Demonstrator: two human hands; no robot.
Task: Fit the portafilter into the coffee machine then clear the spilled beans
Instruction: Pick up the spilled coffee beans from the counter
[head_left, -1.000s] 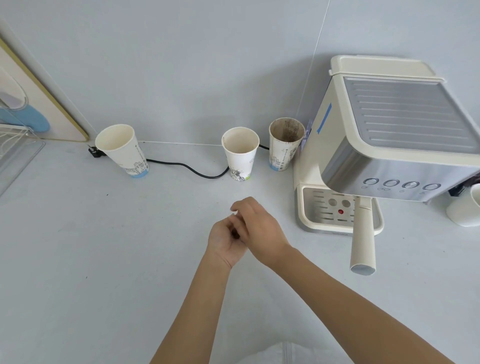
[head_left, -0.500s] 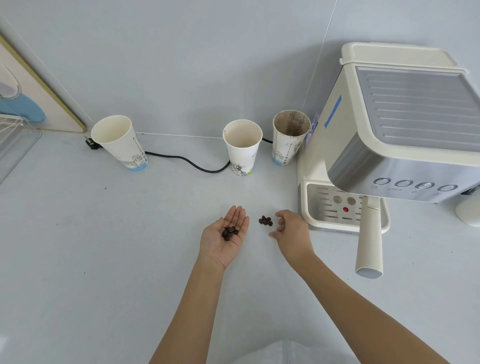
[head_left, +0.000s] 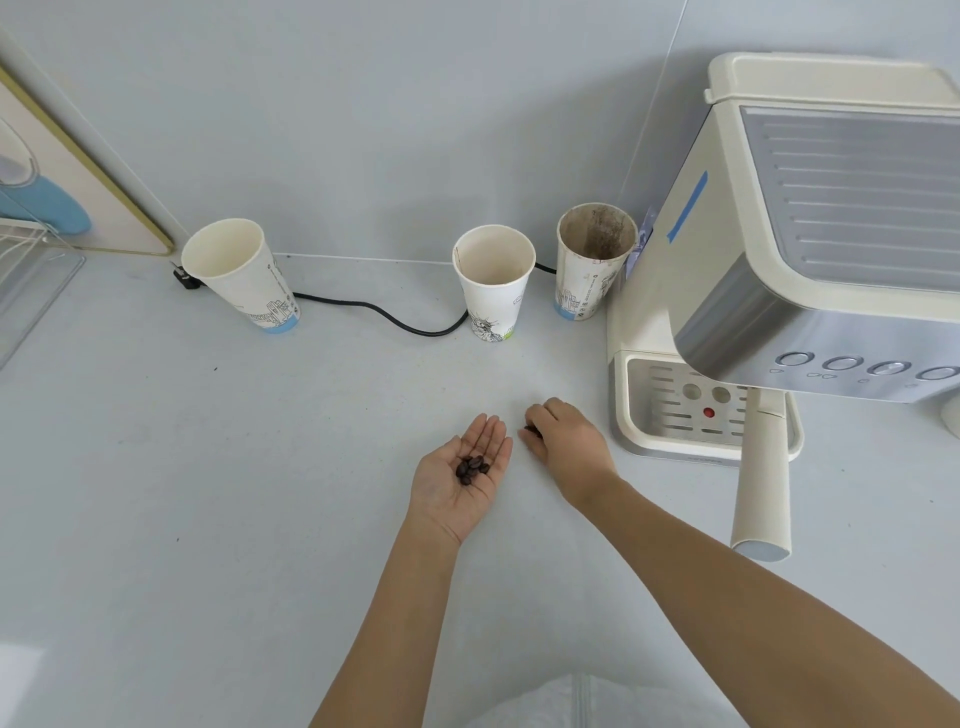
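Observation:
My left hand lies palm up just above the counter, cupping several dark coffee beans. Right beside it, my right hand is curled down onto the counter, its fingers closed over a small cluster of beans of which only a dark edge shows. The cream and steel coffee machine stands at the right. The portafilter sits in it, with its cream handle sticking out toward me over the drip tray.
Three paper cups stand along the wall: one at the left, one in the middle, and a coffee-stained one against the machine. A black cable runs behind them. A wire rack sits at the far left.
My hands have come apart; the left has opened palm up with beans in it. The right has reached to the cluster on the counter and closed over it.

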